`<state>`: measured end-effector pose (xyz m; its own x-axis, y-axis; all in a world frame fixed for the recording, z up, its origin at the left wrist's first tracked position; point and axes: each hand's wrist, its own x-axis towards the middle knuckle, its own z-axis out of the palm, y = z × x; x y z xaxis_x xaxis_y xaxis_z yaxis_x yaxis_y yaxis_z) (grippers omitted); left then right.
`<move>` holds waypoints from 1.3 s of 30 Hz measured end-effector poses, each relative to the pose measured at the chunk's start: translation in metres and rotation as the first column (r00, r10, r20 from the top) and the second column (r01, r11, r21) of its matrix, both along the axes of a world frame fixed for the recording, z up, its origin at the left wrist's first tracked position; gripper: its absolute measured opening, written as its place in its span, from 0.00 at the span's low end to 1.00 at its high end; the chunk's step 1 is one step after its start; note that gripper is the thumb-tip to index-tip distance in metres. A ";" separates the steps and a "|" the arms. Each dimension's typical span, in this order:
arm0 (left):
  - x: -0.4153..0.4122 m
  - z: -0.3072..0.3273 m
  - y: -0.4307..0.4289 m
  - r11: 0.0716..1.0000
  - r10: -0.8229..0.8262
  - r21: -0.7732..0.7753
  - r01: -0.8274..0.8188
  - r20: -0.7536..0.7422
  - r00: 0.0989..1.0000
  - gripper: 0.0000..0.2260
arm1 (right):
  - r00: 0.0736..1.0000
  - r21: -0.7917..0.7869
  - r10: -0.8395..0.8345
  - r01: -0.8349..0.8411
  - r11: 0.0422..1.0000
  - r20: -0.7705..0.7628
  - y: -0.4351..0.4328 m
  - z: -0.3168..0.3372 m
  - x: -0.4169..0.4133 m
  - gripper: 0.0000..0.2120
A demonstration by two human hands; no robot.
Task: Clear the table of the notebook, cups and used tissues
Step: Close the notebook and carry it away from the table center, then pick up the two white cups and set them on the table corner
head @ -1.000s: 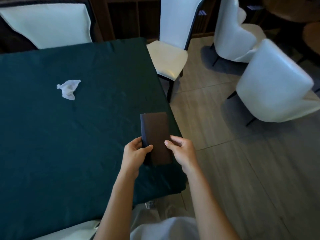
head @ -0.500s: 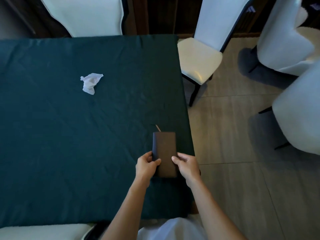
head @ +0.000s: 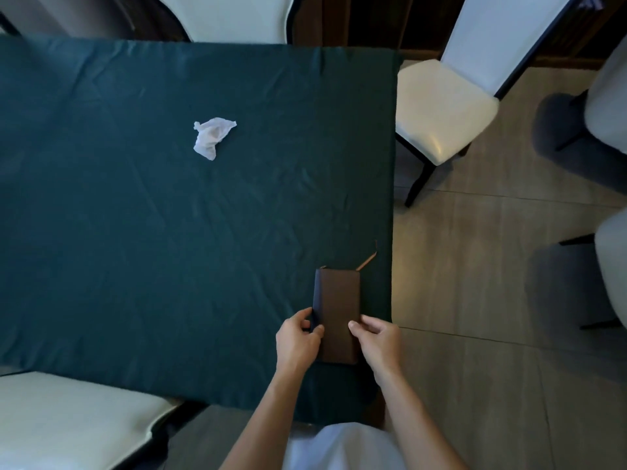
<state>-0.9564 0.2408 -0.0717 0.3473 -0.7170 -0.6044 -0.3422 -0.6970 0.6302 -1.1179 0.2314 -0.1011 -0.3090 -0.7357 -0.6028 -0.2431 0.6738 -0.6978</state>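
A closed brown notebook (head: 337, 310) lies near the right edge of the table, which is covered with a dark green cloth (head: 169, 249). A thin ribbon marker sticks out past its far end. My left hand (head: 297, 340) grips its left side near the spine, and my right hand (head: 376, 337) holds its right edge, thumb on the cover. A crumpled white tissue (head: 212, 137) rests further in on the cloth, well away from both hands. No cups are in view.
White chairs surround the table: one at the far edge (head: 230, 15), one at the near left corner (head: 74, 422), one to the right of the far corner (head: 454, 96). More white chairs (head: 610, 276) stand on the tiled floor at right.
The view has swung left and tilted down, so more of the table shows. Both hands keep their hold on the notebook; its ribbon marker now shows.
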 end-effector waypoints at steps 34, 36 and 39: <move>-0.011 0.023 0.002 1.000 -0.013 0.028 0.011 0.085 0.996 0.22 | 0.878 0.179 0.392 -0.354 0.918 -0.275 -0.026 0.030 -0.005 0.32; -0.007 0.032 0.001 1.000 -0.007 0.009 0.006 0.088 0.996 0.21 | 0.849 0.125 0.391 -0.371 0.920 -0.355 -0.024 0.040 0.003 0.41; 0.007 0.051 0.001 0.999 -0.012 -0.037 0.016 0.101 0.995 0.17 | 0.704 0.081 0.458 -0.499 0.863 -0.542 -0.025 0.063 0.018 0.45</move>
